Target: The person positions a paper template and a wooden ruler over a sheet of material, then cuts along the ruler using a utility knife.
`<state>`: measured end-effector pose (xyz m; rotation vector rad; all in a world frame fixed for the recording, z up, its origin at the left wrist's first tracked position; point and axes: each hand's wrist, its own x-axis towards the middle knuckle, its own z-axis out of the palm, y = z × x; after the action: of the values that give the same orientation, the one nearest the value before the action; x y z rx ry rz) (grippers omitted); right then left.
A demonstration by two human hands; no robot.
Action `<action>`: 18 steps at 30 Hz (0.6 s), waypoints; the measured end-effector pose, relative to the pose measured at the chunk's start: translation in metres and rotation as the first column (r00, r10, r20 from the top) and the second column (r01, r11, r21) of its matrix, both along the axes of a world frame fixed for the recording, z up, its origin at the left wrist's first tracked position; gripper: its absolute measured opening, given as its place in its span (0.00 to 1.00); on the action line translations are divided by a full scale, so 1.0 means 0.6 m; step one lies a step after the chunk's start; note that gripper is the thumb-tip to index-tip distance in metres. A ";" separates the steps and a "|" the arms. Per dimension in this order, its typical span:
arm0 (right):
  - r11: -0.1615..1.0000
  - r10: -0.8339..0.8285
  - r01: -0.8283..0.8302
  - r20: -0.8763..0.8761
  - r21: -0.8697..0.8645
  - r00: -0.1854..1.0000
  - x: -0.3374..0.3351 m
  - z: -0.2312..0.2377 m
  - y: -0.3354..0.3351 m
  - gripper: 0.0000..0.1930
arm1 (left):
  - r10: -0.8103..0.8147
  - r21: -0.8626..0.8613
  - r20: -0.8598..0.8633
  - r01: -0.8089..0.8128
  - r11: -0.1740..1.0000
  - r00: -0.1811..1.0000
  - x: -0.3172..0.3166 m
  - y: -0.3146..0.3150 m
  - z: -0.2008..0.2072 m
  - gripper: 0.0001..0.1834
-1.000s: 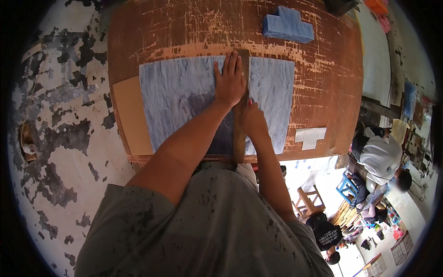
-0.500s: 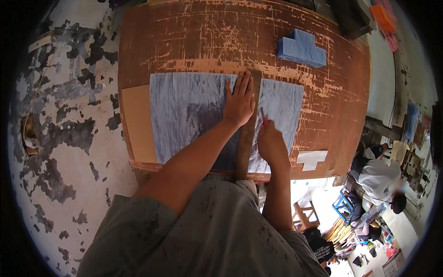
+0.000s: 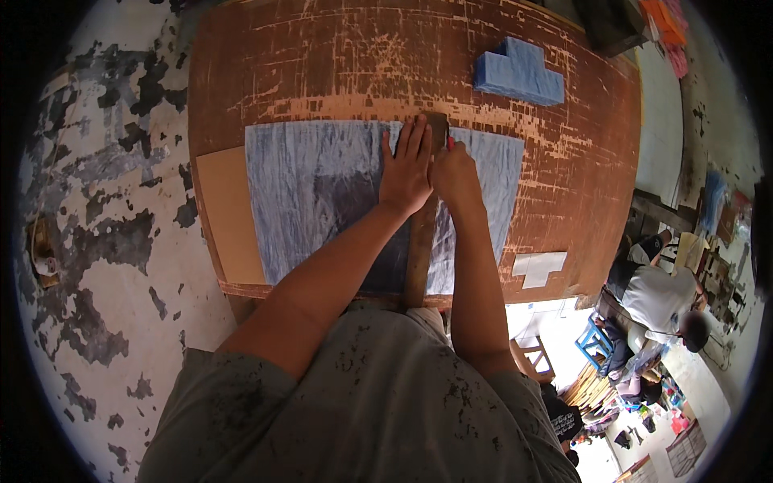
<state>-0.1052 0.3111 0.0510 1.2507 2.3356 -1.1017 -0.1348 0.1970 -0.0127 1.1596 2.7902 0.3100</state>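
A blue-grey streaked sheet point(image 3: 314, 161) lies on the scarred brown board, with a long dark wooden straightedge point(image 3: 418, 262) across it from near to far. My left hand point(image 3: 405, 173) presses down with outstretched fingers on the sheet and the straightedge's left side, near its far end. Closed round a slim red cutter knife point(image 3: 450, 143), my right hand point(image 3: 457, 177) is just right of the straightedge. The knife's tip is close to the sheet's far edge. Most of its handle is hidden in my fingers.
Plain brown cardboard point(image 3: 229, 213) shows at the sheet's left. A stepped blue block point(image 3: 519, 74) stands far right on the board point(image 3: 322, 48), and a pale T-shaped piece point(image 3: 538, 268) lies near right. A person point(image 3: 656, 298) sits beyond the right side, near a blue stool point(image 3: 594, 342).
My right hand and the cutter knife have moved away from me along the straightedge, from its middle to its far end. My left hand stays pressed in place. The whole view has shifted slightly.
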 end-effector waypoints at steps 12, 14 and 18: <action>0.784 0.575 -0.594 0.149 0.179 0.804 0.062 0.002 -0.024 0.22 | 0.009 0.069 0.013 -0.010 0.998 1.000 0.003 0.001 -0.017 0.35; 0.863 0.462 -0.476 0.115 0.168 0.879 0.088 0.006 -0.050 0.21 | 0.009 0.055 0.002 -0.009 0.998 1.000 0.001 0.003 -0.017 0.35; 0.925 0.365 -0.376 0.147 0.051 0.919 0.134 -0.012 -0.078 0.21 | 0.018 0.063 -0.067 -0.013 0.998 0.998 0.001 0.000 -0.018 0.35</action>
<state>-0.0249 0.2646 0.0437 0.8229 2.3966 -0.7814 -0.1343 0.1967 -0.0236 1.1841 2.8687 0.3693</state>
